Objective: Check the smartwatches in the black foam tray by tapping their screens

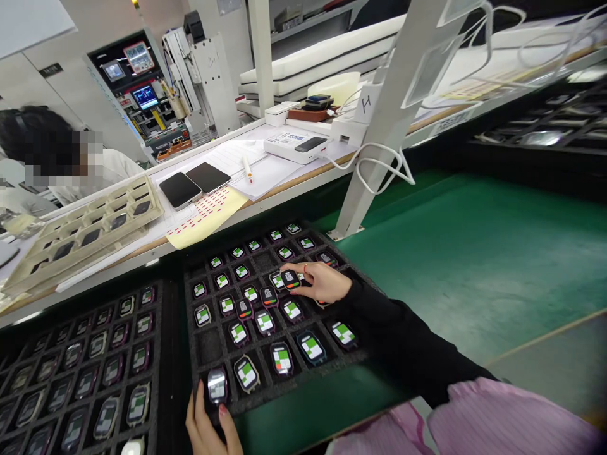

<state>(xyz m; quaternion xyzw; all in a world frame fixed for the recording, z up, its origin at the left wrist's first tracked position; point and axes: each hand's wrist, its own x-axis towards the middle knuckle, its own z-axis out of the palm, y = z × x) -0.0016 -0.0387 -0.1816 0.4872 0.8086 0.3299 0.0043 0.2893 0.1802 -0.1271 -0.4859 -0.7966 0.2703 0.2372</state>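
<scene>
Black foam tray [208,349] holds rows of smartwatches, each in its own cell. Left hand [208,424] at the tray's near edge: thumb and fingertip closed on opposite sides of a watch body [217,386]. Right hand [318,282], black-sleeved, reaches over the middle rows, fingertips pinching a second watch [290,279]. Handling estimate: light, stiff, glass faces probably slippery and fragile. Best hold appears to be the case sides, away from the screen.
</scene>
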